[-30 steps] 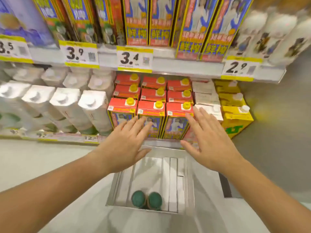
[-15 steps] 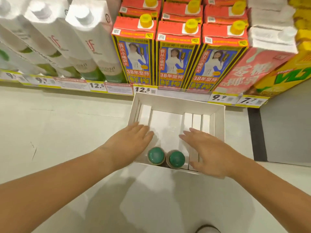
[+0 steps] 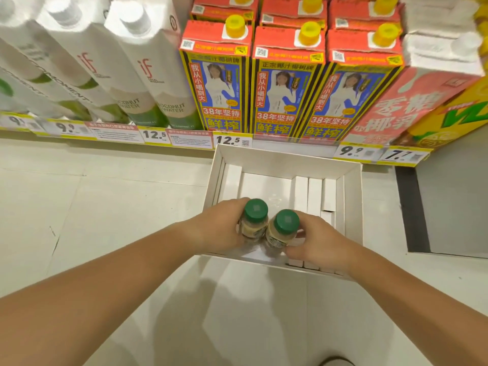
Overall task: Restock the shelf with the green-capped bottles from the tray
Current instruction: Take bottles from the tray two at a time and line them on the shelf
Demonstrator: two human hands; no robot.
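Two small bottles with green caps and pale yellowish contents stand side by side at the near end of a white cardboard tray (image 3: 352, 207) on the floor. My left hand (image 3: 219, 228) is wrapped around the left bottle (image 3: 255, 220). My right hand (image 3: 317, 241) grips the right bottle (image 3: 284, 231). The two bottles touch each other. Their lower parts are hidden by my fingers and the tray wall. The bottom shelf edge (image 3: 158, 134) with price tags runs just beyond the tray.
White coconut water cartons (image 3: 148, 75) fill the shelf's left side. Red and blue cartons with yellow caps (image 3: 287, 83) stand directly behind the tray, a pink carton (image 3: 412, 101) and a yellow one to the right. Pale floor tiles surround the tray; a dark strip (image 3: 409, 207) lies right.
My head tilted down from the upper shelf to the tray. Both hands dropped from open in front of the cartons into the tray and closed on the two bottles.
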